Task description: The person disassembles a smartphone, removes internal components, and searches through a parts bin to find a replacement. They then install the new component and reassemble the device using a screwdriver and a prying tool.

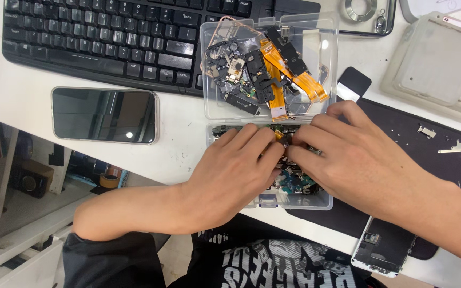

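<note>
A clear plastic box (294,201) of small phone parts lies at the white desk's front edge. Both my hands are over it. My left hand (236,165) rests palm down on its left half, fingers curled toward the middle. My right hand (348,154) comes in from the right, its fingertips meeting the left ones over a small dark and orange part (285,140). Which hand grips that part I cannot tell. Behind the box, its open lid half (212,104) holds orange flex cables (294,72) and several black modules.
A black keyboard (108,37) spans the back left. A phone (104,115) lies screen up to the left. A black work mat (428,144) with small metal pieces sits on the right, a disassembled phone (382,248) at its front edge. A grey pad (438,64) is far right.
</note>
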